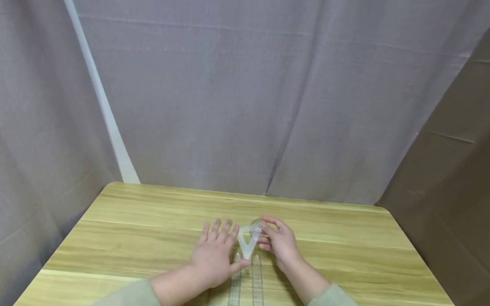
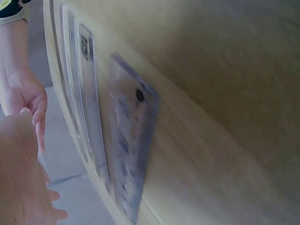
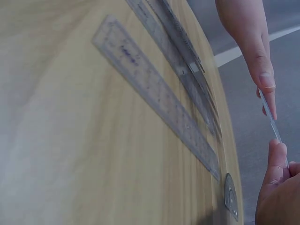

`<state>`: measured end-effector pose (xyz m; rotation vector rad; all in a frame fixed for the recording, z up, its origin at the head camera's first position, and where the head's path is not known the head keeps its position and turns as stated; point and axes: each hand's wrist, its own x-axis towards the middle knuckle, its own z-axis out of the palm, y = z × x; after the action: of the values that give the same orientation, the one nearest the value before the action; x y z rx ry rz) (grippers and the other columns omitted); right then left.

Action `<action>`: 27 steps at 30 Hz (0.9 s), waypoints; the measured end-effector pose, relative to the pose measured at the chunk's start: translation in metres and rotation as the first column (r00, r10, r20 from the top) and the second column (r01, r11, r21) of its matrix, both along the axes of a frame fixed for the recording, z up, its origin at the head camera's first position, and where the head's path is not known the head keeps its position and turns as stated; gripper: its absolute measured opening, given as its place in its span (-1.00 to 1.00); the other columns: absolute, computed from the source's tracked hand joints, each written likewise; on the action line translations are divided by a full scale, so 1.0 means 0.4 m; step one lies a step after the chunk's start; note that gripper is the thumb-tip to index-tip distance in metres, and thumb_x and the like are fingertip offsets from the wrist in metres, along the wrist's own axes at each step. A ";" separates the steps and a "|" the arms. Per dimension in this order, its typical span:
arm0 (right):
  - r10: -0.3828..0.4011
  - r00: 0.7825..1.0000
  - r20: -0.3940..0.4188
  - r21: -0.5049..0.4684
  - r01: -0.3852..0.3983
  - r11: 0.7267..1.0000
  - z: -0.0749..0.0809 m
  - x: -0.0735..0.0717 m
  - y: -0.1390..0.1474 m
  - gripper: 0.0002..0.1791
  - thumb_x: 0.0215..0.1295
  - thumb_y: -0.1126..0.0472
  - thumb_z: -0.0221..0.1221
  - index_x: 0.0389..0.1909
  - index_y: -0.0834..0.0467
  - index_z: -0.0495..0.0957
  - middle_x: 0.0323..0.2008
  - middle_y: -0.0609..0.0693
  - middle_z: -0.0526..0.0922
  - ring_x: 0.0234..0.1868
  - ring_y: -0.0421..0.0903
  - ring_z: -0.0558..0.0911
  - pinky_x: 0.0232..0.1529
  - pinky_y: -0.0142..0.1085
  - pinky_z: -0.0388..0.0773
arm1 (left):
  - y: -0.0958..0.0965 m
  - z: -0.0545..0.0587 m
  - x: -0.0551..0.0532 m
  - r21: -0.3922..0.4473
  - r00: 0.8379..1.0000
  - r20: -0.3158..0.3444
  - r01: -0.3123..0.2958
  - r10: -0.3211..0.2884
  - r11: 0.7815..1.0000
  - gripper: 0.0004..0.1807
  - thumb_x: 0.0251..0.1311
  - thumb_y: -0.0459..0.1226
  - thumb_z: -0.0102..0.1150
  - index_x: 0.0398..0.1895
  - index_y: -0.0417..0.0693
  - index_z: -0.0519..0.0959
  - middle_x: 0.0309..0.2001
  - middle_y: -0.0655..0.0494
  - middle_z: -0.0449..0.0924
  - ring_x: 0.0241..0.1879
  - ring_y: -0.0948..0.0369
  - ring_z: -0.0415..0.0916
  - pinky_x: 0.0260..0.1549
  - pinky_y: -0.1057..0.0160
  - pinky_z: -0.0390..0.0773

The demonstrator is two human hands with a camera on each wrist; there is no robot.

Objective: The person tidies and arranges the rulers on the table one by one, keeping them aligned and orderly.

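My right hand [image 1: 279,242] pinches a clear triangular set square [image 1: 245,254] by its right side, between thumb and fingers. On its other side is my left hand [image 1: 215,258], fingers straight and spread, its thumb at the near corner. In the right wrist view the set square [image 3: 273,124] appears edge-on as a thin strip between the left hand [image 3: 255,56] and the right hand [image 3: 276,192]. A round-edged clear protractor [image 3: 231,197] lies on the table; in the head view it overlaps the set square near the right fingertips.
Several clear rulers lie on the wooden table [image 1: 134,240] toward the near edge, including one ruler [image 1: 258,293] below the right hand and another ruler [image 1: 234,301] beside the left wrist. Grey curtains [image 1: 215,98] hang around the table.
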<state>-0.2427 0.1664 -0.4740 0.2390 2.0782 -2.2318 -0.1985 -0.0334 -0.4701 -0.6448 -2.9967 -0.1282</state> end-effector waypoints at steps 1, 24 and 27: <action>-0.001 1.000 0.001 0.002 0.001 1.000 0.000 0.003 0.004 -0.54 0.42 0.26 0.15 0.29 0.27 0.42 -0.27 0.11 0.69 -0.51 -0.18 0.69 -0.47 -0.40 0.66 | 0.003 -0.001 0.001 -0.008 1.000 -0.003 0.005 -0.005 1.000 0.05 0.21 0.48 -0.26 0.58 0.01 0.03 0.57 -0.03 -0.10 0.53 -0.12 -0.19 0.45 -0.18 -0.25; -0.072 0.997 0.036 0.064 0.070 0.995 -0.019 0.091 0.096 -0.54 0.41 0.28 0.15 0.29 0.29 0.39 -0.23 0.12 0.67 -0.43 -0.10 0.73 -0.43 -0.32 0.69 | 0.081 -0.020 0.044 -0.060 0.993 -0.018 0.119 -0.120 0.991 0.05 0.22 0.49 -0.33 0.57 -0.02 0.08 0.56 -0.03 -0.01 0.52 -0.12 -0.08 0.43 -0.20 -0.09; -0.078 0.996 0.047 0.074 0.074 0.994 -0.020 0.104 0.109 -0.53 0.42 0.28 0.14 0.30 0.27 0.39 -0.21 0.12 0.66 -0.42 -0.10 0.73 -0.42 -0.33 0.69 | 0.094 -0.019 0.051 -0.080 0.991 -0.007 0.129 -0.130 0.988 0.06 0.20 0.50 -0.37 0.57 0.00 0.08 0.56 -0.02 0.00 0.52 -0.10 -0.08 0.43 -0.20 -0.08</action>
<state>-0.2010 0.2098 -0.4820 0.3807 2.1615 -2.1698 -0.1782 0.0041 -0.4776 -0.8462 -2.9602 -0.0123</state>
